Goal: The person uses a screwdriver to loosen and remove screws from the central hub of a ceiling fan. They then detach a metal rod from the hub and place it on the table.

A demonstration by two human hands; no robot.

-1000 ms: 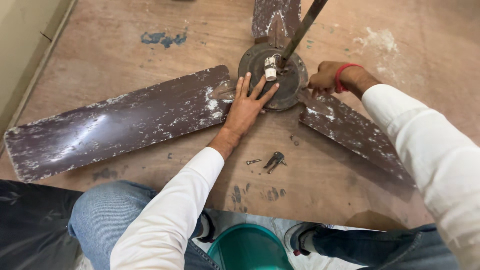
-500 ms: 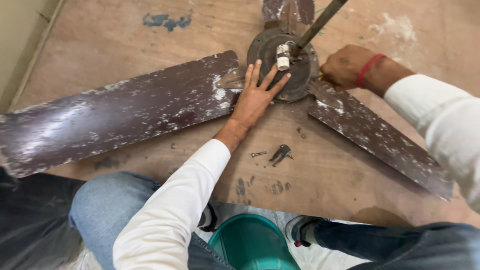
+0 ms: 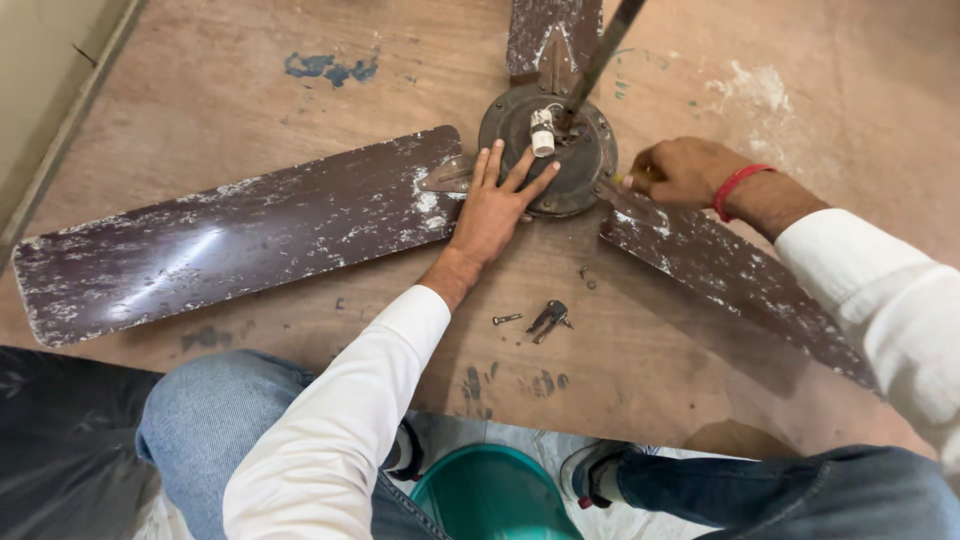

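Fingers (image 3: pixel 515 170) flat on fan hub (image 3: pixel 580 165)

The ceiling fan blades (image 3: pixel 230 235) were dark maroon-brown, flecked all over with white where paint had chipped. The fan hub (image 3: pixel 555 150) between them was dull grey-brown metal, with a small white fitting (image 3: pixel 541 131) on top. Beside the hub, the right hand (image 3: pixel 685 170) wore a red band (image 3: pixel 735 185) at the wrist. Both sleeves (image 3: pixel 340 440) were white and the trousers blue denim. The floor (image 3: pixel 300 60) under the fan was tan-brown, with a blue smear (image 3: pixel 330 68) and white patches. Below the hub sat a teal bucket (image 3: pixel 495 495).
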